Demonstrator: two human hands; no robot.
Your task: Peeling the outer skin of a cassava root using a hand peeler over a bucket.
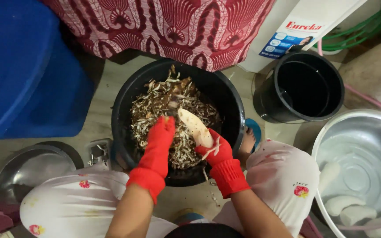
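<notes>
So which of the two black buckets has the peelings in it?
The big black bucket under both hands; the smaller one at upper right holds no peelings.

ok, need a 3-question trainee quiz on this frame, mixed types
1. True or false: the right hand holds a peeled white root over the black bucket of peelings.
2. Where do the other peeled pieces lie? A) in the metal basin of water B) in the small black bucket C) on the floor
3. Fill in: both hands, including the left hand, wear ___ gloves.

Key: 1 true; 2 A; 3 red
</notes>
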